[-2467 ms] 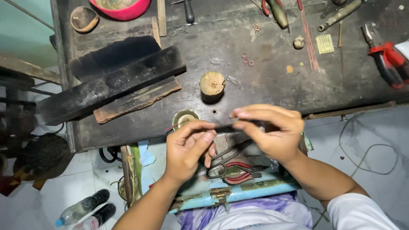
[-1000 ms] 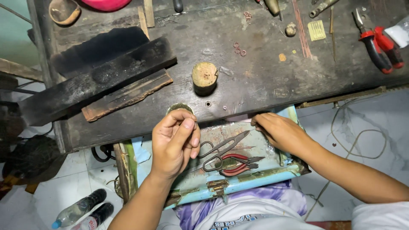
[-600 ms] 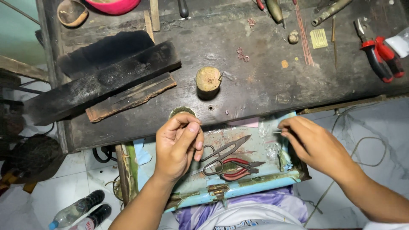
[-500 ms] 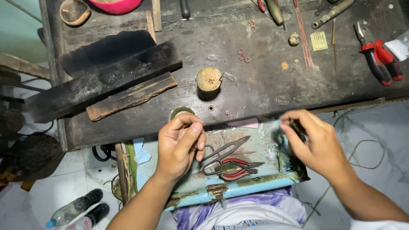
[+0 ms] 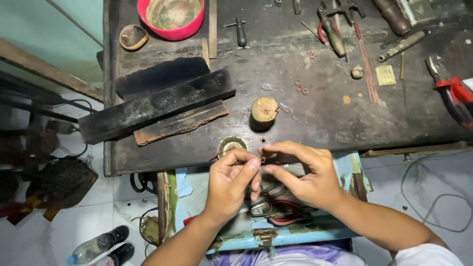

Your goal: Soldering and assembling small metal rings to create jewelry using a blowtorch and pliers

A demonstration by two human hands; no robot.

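Left hand: I see the left hand (image 5: 231, 182) curled, fingertips pinching a tiny metal piece (image 5: 261, 159).
Right hand: the right hand (image 5: 303, 172) meets it – fingers pinched too.
Surface: rough dark bench (image 5: 315, 113) just above; round wooden stump (image 5: 264, 109) beyond.

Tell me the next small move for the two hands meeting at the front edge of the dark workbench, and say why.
Probably keep the left hand steady while the right hand adjusts the tiny piece pinched between their fingertips. Both hands meet on it at the dark workbench's front edge, above the open blue drawer; the piece is too small to identify.
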